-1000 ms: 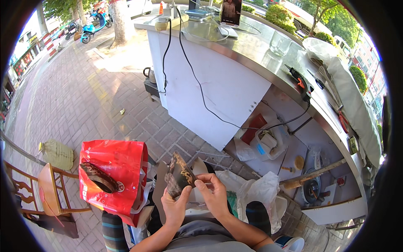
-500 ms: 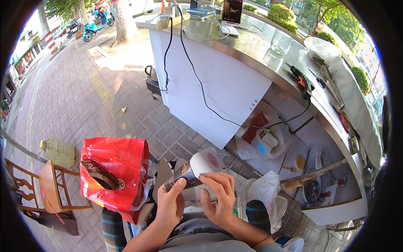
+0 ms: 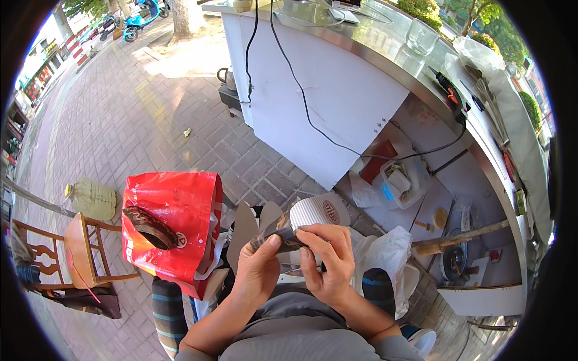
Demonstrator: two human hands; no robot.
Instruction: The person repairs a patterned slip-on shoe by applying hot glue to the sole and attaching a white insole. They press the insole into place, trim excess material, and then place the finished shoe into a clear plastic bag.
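Observation:
My left hand (image 3: 260, 272) pinches a dark, glossy, brown-patterned band (image 3: 278, 239) between thumb and fingers, just above my lap. From the other side, my right hand (image 3: 328, 256) grips it with bent fingers near a pale ribbed piece (image 3: 310, 213). That piece is rounded and bears a brown oval mark; it looks joined to the band, but my fingers cover where they meet. To the left, a similar brown, curved band-like piece (image 3: 149, 227) lies on a red plastic bag (image 3: 195, 194).
A wooden chair (image 3: 81, 249) and a cloudy plastic jug (image 3: 93, 200) stand at left. The metal-topped counter (image 3: 385, 37) ahead carries a corded black-and-orange glue gun (image 3: 448, 91) and a glass (image 3: 421, 37). Below are a clear plastic box (image 3: 404, 185), a wooden pole (image 3: 463, 237) and a white bag (image 3: 385, 256).
The view has tilted down and shifted slightly. My right fingers have closed in on the band beside the ribbed piece, while my left hand keeps hold of it.

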